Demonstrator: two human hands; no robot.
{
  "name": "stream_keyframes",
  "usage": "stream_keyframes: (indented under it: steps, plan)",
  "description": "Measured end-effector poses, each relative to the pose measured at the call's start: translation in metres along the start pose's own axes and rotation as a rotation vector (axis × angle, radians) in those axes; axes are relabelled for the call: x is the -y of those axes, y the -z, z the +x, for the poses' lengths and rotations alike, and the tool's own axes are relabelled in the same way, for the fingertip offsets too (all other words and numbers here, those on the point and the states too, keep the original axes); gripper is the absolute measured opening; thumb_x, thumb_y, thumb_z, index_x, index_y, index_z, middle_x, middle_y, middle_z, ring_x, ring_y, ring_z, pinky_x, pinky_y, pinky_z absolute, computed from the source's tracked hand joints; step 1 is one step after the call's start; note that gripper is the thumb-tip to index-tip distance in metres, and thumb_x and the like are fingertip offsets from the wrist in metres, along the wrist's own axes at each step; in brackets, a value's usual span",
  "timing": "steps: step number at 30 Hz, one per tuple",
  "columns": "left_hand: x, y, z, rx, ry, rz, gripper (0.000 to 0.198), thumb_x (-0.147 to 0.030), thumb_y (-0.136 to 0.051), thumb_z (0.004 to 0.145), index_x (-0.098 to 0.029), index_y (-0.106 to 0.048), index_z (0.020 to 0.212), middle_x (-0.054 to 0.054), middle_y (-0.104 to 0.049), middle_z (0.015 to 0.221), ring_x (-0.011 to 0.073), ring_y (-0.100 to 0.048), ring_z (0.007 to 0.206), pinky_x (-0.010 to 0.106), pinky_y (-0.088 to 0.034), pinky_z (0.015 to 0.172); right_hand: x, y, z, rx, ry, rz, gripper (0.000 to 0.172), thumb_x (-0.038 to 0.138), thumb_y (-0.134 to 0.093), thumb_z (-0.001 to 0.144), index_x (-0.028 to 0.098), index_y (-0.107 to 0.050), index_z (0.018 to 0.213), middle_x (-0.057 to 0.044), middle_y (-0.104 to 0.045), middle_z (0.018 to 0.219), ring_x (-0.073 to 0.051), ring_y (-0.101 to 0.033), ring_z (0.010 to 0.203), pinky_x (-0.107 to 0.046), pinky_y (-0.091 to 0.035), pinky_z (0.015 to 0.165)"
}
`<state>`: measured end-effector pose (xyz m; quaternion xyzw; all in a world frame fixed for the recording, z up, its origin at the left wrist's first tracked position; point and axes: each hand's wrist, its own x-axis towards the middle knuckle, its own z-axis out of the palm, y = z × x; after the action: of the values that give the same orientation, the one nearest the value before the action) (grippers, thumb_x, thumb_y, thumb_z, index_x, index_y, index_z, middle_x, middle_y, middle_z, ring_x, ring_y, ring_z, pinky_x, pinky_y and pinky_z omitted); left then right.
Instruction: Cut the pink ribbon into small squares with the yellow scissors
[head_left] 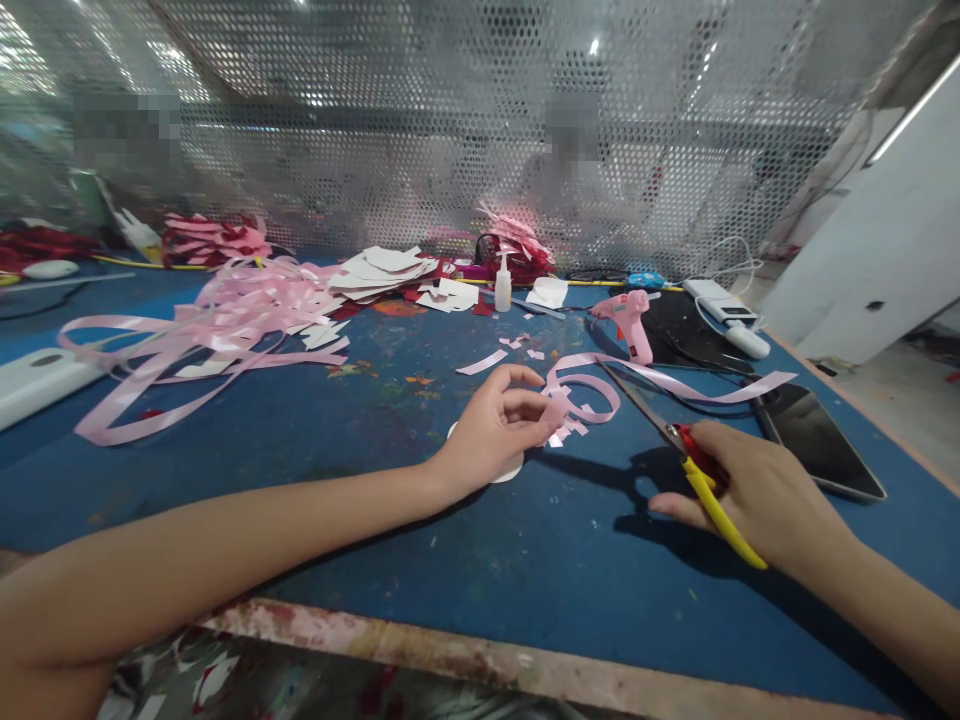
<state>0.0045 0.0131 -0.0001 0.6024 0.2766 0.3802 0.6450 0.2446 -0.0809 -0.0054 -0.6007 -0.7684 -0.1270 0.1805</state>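
My left hand is closed, with thumb and fingertips pinching a pale pink ribbon that loops and curls to the right. Small cut ribbon pieces lie just under the fingertips. A white card piece shows partly from beneath this hand. In my right hand are scissors with yellow and red handles. Their blades point away to the upper left, close to the ribbon; how far they are apart is hard to see. The ribbon's free end stretches right, past the blades.
A pink glue gun, a black phone and a white device are on the right. A pink ribbon heap, white card pieces and a small bottle lie farther back. Perforated metal sheeting rises behind the blue table.
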Motion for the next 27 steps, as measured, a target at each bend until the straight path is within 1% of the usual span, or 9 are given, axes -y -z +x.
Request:
stream_keyframes:
  steps: [3, 7, 11, 13, 16, 18, 24, 27]
  plan:
    - [-0.001, 0.0001, -0.0001, -0.023, -0.008, -0.012, 0.042, -0.016, -0.072, 0.067, -0.019, -0.041, 0.095, 0.0, -0.067, 0.077, 0.0135, -0.065, 0.071, 0.026, -0.05, 0.068, 0.0003, -0.001, -0.0005, 0.013, 0.037, -0.048, 0.054, 0.075, -0.048, 0.067, 0.024, -0.034, 0.062, 0.004, -0.042, 0.052, -0.01, -0.038, 0.042, -0.024, -0.027, 0.045]
    - [-0.0026, 0.0004, -0.001, -0.052, -0.023, 0.011, 0.038, -0.019, -0.069, 0.071, -0.019, -0.04, 0.095, 0.0, -0.068, 0.075, 0.0137, -0.066, 0.068, 0.027, -0.051, 0.067, 0.0013, -0.0024, -0.0019, 0.019, 0.052, -0.092, 0.053, 0.074, -0.049, 0.067, 0.023, -0.034, 0.064, 0.004, -0.042, 0.054, -0.01, -0.038, 0.042, -0.025, -0.027, 0.045]
    - [-0.0037, 0.0003, -0.0016, -0.073, -0.038, 0.031, 0.038, -0.021, -0.07, 0.071, -0.019, -0.041, 0.096, 0.0, -0.068, 0.074, 0.0127, -0.066, 0.066, 0.024, -0.049, 0.063, 0.0004, -0.0014, -0.0032, 0.019, 0.05, -0.057, 0.05, 0.07, -0.05, 0.07, 0.022, -0.042, 0.07, 0.001, -0.047, 0.059, -0.013, -0.045, 0.049, -0.025, -0.032, 0.049]
    - [-0.0043, -0.0001, -0.0019, -0.076, -0.041, 0.019, 0.039, -0.021, -0.071, 0.071, -0.019, -0.041, 0.096, 0.0, -0.067, 0.074, 0.0127, -0.066, 0.067, 0.023, -0.049, 0.064, -0.0003, -0.0017, -0.0038, 0.047, 0.037, -0.05, 0.046, 0.066, -0.049, 0.074, 0.021, -0.045, 0.07, 0.0, -0.049, 0.062, -0.014, -0.048, 0.052, -0.026, -0.033, 0.051]
    - [-0.0048, -0.0006, -0.0024, -0.074, -0.047, -0.001, 0.039, -0.02, -0.071, 0.07, -0.019, -0.041, 0.095, -0.001, -0.067, 0.075, 0.0123, -0.067, 0.068, 0.023, -0.05, 0.066, -0.0002, -0.004, -0.0045, 0.096, 0.003, -0.078, 0.041, 0.06, -0.046, 0.079, 0.021, -0.046, 0.065, -0.001, -0.051, 0.061, -0.014, -0.048, 0.05, -0.026, -0.03, 0.049]
    - [-0.0051, -0.0008, -0.0027, -0.075, -0.054, -0.004, 0.039, -0.019, -0.071, 0.07, -0.019, -0.041, 0.096, -0.001, -0.067, 0.076, 0.0128, -0.067, 0.069, 0.024, -0.051, 0.066, 0.0006, -0.006, -0.0051, 0.112, -0.008, -0.092, 0.041, 0.058, -0.045, 0.08, 0.021, -0.046, 0.062, -0.001, -0.052, 0.059, -0.015, -0.05, 0.049, -0.026, -0.028, 0.048]
    - [-0.0064, -0.0014, -0.0026, -0.093, -0.057, -0.022, 0.038, -0.018, -0.069, 0.07, -0.019, -0.041, 0.095, -0.001, -0.067, 0.074, 0.0145, -0.067, 0.067, 0.026, -0.053, 0.065, 0.0036, -0.0084, -0.0067, 0.09, 0.025, -0.093, 0.043, 0.06, -0.044, 0.08, 0.021, -0.049, 0.062, -0.001, -0.053, 0.057, -0.015, -0.052, 0.051, -0.026, -0.027, 0.049]
    - [-0.0069, -0.0016, -0.0024, -0.104, -0.064, -0.012, 0.038, -0.018, -0.069, 0.07, -0.019, -0.04, 0.094, 0.0, -0.067, 0.074, 0.0145, -0.067, 0.066, 0.026, -0.053, 0.063, 0.0043, -0.0084, -0.0072, 0.106, 0.024, -0.08, 0.043, 0.06, -0.045, 0.08, 0.021, -0.051, 0.064, -0.001, -0.053, 0.059, -0.015, -0.052, 0.052, -0.026, -0.027, 0.049]
